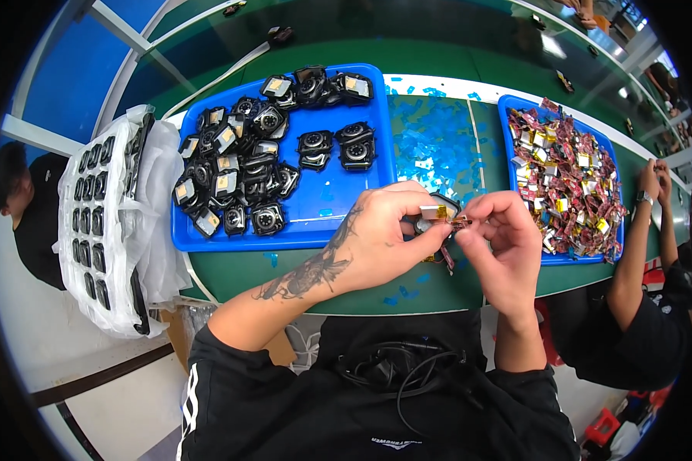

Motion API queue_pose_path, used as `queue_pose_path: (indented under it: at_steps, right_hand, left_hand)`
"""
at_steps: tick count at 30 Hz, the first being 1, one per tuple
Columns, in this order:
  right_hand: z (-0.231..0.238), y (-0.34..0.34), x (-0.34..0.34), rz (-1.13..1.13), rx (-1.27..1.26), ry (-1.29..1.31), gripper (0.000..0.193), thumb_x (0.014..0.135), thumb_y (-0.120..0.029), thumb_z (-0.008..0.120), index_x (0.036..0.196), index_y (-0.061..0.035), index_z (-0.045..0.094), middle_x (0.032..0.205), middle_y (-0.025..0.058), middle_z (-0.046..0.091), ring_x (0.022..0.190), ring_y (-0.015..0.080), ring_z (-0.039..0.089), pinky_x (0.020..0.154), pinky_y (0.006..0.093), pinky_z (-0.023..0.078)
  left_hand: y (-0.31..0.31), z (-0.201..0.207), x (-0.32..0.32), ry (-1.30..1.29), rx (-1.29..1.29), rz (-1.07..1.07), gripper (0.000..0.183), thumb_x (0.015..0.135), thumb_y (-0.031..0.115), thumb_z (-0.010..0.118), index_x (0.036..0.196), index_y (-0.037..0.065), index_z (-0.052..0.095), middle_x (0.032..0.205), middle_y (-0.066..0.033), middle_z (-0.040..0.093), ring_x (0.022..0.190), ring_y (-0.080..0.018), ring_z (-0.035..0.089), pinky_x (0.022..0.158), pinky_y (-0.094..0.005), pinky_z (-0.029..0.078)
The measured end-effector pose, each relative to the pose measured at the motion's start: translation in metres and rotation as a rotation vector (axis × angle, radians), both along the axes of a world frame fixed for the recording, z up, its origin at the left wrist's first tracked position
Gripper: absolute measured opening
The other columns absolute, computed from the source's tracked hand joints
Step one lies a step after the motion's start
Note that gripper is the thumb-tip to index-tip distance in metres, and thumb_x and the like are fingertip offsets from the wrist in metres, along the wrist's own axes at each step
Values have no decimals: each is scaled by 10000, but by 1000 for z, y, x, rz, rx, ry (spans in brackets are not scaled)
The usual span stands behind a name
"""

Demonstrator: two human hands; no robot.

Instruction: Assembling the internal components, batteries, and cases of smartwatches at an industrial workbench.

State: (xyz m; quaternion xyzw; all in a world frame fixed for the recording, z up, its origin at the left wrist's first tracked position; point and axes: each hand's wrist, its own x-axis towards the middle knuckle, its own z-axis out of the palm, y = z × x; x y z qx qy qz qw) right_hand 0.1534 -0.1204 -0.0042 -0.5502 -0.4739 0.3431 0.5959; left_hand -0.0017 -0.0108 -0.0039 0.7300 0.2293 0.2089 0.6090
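My left hand grips a small dark watch case, its rim showing past the fingers. A silver-white battery with a yellow strip sits at its opening. Thin reddish flex circuits hang below the fingertips. Close on the right, thumb and forefinger of my right hand are pinched together at the end of these parts. What exactly lies between those fingertips is too small to make out. Both hands are above the green bench, between two blue trays.
On the left, a blue tray holds many black watch cases. A blue tray on the right is heaped with reddish circuits and batteries. Blue film pieces litter the bench. White packing trays stand far left; a co-worker's arm is at right.
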Motion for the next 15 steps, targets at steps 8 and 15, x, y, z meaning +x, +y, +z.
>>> queue_pose_path:
  at_steps: [8,15]
  right_hand:
    - [-9,10,-8,-172,35,230,251,843,65,680,1033,3,528,908,40,603,793,59,574,689,188,473]
    - [-21,15,-15,-296,121,176,256,842,30,708,1017,-5,525,864,25,601,756,50,563,669,173,453]
  left_hand:
    - [-1,-6,1,-172,-118,30,338,878,-62,618,1215,-38,617,1132,-94,579,1043,-163,625,894,-266,547]
    - [-6,-10,6,-268,-242,63,297,916,-56,550,1207,-74,605,1119,-85,564,1062,-153,616,928,-265,528]
